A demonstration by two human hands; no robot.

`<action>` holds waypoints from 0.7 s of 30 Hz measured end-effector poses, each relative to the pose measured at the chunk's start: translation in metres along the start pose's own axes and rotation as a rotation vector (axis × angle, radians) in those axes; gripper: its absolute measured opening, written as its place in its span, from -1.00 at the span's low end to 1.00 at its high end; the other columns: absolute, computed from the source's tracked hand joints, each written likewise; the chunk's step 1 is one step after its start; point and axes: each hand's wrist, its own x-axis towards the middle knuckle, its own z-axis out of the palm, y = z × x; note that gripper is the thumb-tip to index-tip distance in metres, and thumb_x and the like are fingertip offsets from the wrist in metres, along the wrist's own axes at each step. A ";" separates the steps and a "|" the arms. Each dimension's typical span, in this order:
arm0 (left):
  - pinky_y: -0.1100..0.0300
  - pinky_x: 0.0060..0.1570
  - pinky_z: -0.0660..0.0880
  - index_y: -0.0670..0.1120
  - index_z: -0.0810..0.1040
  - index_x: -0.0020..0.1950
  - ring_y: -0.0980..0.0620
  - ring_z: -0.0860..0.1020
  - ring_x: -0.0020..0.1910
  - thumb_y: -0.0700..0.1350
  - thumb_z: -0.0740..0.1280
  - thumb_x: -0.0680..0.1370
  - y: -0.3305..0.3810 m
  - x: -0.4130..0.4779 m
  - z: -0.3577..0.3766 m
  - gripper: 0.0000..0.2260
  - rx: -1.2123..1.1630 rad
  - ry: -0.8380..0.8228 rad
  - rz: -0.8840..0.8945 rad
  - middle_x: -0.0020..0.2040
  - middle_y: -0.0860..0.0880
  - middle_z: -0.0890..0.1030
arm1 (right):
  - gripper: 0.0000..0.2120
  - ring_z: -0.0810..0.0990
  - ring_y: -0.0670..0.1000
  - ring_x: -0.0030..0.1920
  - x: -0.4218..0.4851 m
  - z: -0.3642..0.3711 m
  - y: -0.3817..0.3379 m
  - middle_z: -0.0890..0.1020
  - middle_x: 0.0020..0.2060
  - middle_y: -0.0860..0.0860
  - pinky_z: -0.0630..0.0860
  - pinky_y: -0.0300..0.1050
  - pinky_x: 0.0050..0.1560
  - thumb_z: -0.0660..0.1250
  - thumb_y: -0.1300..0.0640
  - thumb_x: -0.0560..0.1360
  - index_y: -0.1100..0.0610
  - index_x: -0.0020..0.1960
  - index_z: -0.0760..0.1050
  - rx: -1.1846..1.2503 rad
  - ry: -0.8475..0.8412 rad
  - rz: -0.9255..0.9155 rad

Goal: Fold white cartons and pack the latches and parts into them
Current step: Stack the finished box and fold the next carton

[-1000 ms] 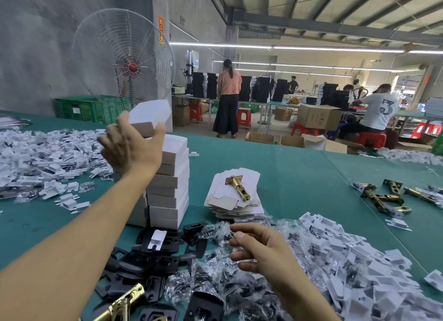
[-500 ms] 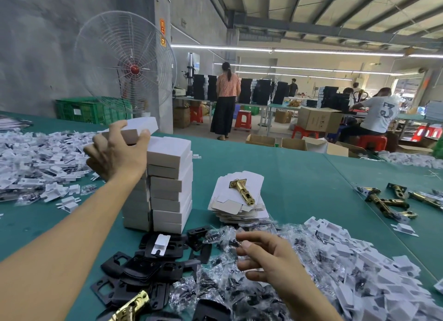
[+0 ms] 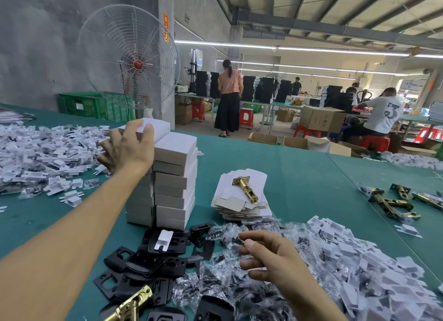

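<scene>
White carton (image 3: 157, 129) gripped by left hand (image 3: 127, 150) sits atop the stack of closed cartons (image 3: 173, 184), right hand (image 3: 271, 258) loosely curled and empty over bagged parts (image 3: 251, 294); flat blanks (image 3: 230, 201) and loose latches (image 3: 388, 203) await packing.

A grey concrete wall (image 3: 36, 45) rises far left behind a wire-caged fan (image 3: 129, 57) (red hub) and a green crate (image 3: 93, 105); strip lights (image 3: 287, 48) run under the beamed ceiling (image 3: 323, 6).
</scene>
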 end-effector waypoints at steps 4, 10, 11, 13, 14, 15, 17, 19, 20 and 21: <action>-0.17 0.39 0.09 0.18 0.44 0.35 -0.16 0.24 0.39 0.25 0.01 0.61 0.000 -0.001 0.001 -0.59 0.003 -0.021 0.007 0.40 -0.13 0.35 | -0.85 0.66 -0.03 -0.26 0.000 0.000 0.000 0.72 -0.13 0.08 0.54 -0.23 -0.28 0.34 0.19 0.58 0.04 0.00 0.68 0.001 -0.004 0.002; -0.13 0.34 0.13 0.18 0.38 0.42 -0.17 0.25 0.39 0.23 -0.02 0.62 0.001 -0.001 0.000 -0.57 -0.014 -0.025 -0.029 0.42 -0.16 0.33 | -0.86 0.66 -0.02 -0.24 0.000 0.000 -0.001 0.73 -0.13 0.07 0.53 -0.22 -0.28 0.33 0.18 0.59 0.05 0.02 0.67 -0.005 -0.005 0.009; -0.13 0.34 0.13 0.20 0.37 0.43 -0.17 0.25 0.39 0.23 -0.02 0.62 0.002 -0.001 -0.001 -0.57 -0.027 -0.015 -0.029 0.42 -0.16 0.33 | -0.86 0.66 -0.02 -0.24 -0.001 0.000 -0.001 0.73 -0.13 0.07 0.53 -0.22 -0.28 0.33 0.18 0.59 0.05 0.02 0.67 -0.004 -0.004 0.010; -0.14 0.35 0.11 0.19 0.38 0.44 -0.17 0.24 0.40 0.20 0.01 0.60 0.005 -0.004 -0.003 -0.57 -0.062 0.044 0.005 0.45 -0.15 0.31 | -0.85 0.66 -0.03 -0.24 -0.001 0.000 -0.001 0.73 -0.13 0.06 0.53 -0.22 -0.28 0.34 0.18 0.59 0.04 0.01 0.68 -0.005 -0.003 0.011; -0.14 0.36 0.11 0.17 0.42 0.42 -0.17 0.24 0.41 0.18 0.04 0.60 0.007 -0.007 -0.004 -0.58 -0.079 0.089 0.039 0.46 -0.15 0.30 | -0.85 0.66 -0.03 -0.24 -0.001 0.000 -0.001 0.73 -0.13 0.05 0.53 -0.22 -0.28 0.34 0.18 0.59 0.03 0.01 0.68 -0.008 -0.002 0.012; -0.13 0.35 0.12 0.13 0.46 0.39 -0.17 0.24 0.42 0.15 0.07 0.60 0.009 -0.011 -0.004 -0.59 -0.092 0.136 0.079 0.47 -0.15 0.31 | -0.85 0.67 -0.03 -0.24 -0.001 0.000 -0.001 0.73 -0.13 0.05 0.53 -0.22 -0.28 0.33 0.18 0.59 0.03 0.01 0.68 -0.009 -0.002 0.013; -0.09 0.31 0.17 0.03 0.54 0.29 -0.16 0.29 0.39 0.10 0.11 0.59 0.014 -0.023 -0.004 -0.63 -0.116 0.226 0.168 0.43 -0.15 0.35 | -0.86 0.67 -0.03 -0.24 -0.001 0.000 -0.001 0.73 -0.13 0.04 0.54 -0.22 -0.27 0.34 0.17 0.59 0.03 0.02 0.68 -0.017 0.000 0.016; -0.08 0.25 0.22 -0.02 0.57 0.19 -0.17 0.35 0.33 0.04 0.16 0.59 0.018 -0.038 0.000 -0.71 -0.101 0.308 0.281 0.39 -0.15 0.40 | -0.85 0.68 -0.03 -0.23 -0.001 -0.001 -0.001 0.73 -0.12 0.04 0.54 -0.22 -0.26 0.34 0.16 0.59 0.01 0.02 0.68 -0.029 -0.004 0.015; -0.06 0.22 0.24 -0.02 0.58 0.16 -0.18 0.38 0.30 0.00 0.18 0.59 0.020 -0.045 0.002 -0.75 -0.088 0.339 0.333 0.37 -0.15 0.42 | -0.85 0.68 -0.03 -0.22 -0.001 0.000 -0.001 0.73 -0.12 0.04 0.54 -0.22 -0.26 0.34 0.16 0.59 0.00 0.01 0.68 -0.031 -0.007 0.014; -0.04 0.19 0.24 -0.03 0.59 0.12 -0.20 0.40 0.27 -0.03 0.21 0.59 0.023 -0.052 0.004 -0.78 -0.092 0.365 0.373 0.34 -0.15 0.45 | -0.85 0.68 -0.02 -0.22 -0.001 0.000 -0.001 0.73 -0.12 0.04 0.54 -0.21 -0.25 0.34 0.16 0.59 0.00 0.01 0.68 -0.031 -0.009 0.011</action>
